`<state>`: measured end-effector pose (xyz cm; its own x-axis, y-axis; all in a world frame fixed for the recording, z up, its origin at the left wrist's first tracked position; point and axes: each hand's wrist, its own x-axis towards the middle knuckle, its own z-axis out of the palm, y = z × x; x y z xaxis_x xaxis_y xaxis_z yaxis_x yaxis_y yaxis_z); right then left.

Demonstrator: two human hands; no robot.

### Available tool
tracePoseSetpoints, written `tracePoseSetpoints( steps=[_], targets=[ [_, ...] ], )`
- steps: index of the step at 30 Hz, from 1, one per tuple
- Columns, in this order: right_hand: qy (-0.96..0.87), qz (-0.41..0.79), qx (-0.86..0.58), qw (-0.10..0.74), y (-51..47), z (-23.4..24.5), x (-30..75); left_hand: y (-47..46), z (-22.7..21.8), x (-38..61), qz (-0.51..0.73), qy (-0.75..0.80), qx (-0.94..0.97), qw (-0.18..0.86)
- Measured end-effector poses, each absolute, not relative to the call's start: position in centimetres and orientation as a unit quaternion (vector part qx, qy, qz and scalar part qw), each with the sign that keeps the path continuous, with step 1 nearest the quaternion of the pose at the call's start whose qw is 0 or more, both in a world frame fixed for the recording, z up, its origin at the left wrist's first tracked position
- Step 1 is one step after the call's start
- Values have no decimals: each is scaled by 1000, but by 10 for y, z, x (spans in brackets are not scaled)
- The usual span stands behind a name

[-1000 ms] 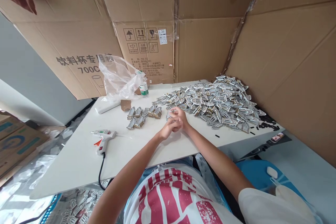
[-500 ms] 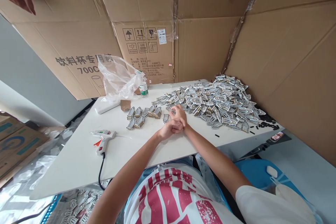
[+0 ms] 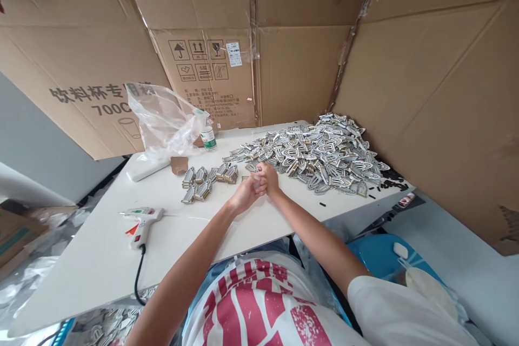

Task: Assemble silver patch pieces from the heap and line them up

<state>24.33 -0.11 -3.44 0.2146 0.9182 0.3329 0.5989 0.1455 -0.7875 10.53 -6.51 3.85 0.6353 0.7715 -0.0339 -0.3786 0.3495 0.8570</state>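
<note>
My left hand point(image 3: 246, 193) and my right hand point(image 3: 268, 178) meet above the white table, fingers curled against each other. Whatever is between the fingers is hidden; a small pale patch shows there, too unclear to name. Just behind the hands spreads a big heap of flat grey-and-white arch-shaped pieces point(image 3: 320, 151), with brownish edges on some. To the left of the hands stand several small stacks of the same pieces point(image 3: 203, 190). One single piece point(image 3: 244, 178) lies partly covered by my left hand.
A white glue gun point(image 3: 142, 224) with an orange trigger lies at the left, its black cord running over the front edge. Behind are a clear plastic bag point(image 3: 162, 124), a small bottle point(image 3: 208, 139) and a cardboard scrap point(image 3: 179, 165). Black bits point(image 3: 391, 181) lie right. Cardboard walls point(image 3: 300, 65) enclose the table.
My left hand has slid from my right wrist up to the right hand's fingers. The view has turned slightly right, so the table appears further left.
</note>
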Motion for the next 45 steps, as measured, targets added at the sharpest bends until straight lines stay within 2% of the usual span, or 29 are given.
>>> tracePoseSetpoints(
  steps=[10,22,30,38,45],
  targets=[
    [-466,299,-529,643,0,-30,242,-63,32,102,411,240,496,726],
    [-409,357,-461,702,-6,-9,242,-53,22,96,400,324,563,647],
    [-375,445,-408,704,-14,0,242,-54,24,96,395,390,582,594],
    [-401,516,-359,666,-21,6,240,-51,19,93,430,448,611,490],
    [-401,557,-332,647,-22,6,239,-47,14,92,436,492,612,440]
  ],
)
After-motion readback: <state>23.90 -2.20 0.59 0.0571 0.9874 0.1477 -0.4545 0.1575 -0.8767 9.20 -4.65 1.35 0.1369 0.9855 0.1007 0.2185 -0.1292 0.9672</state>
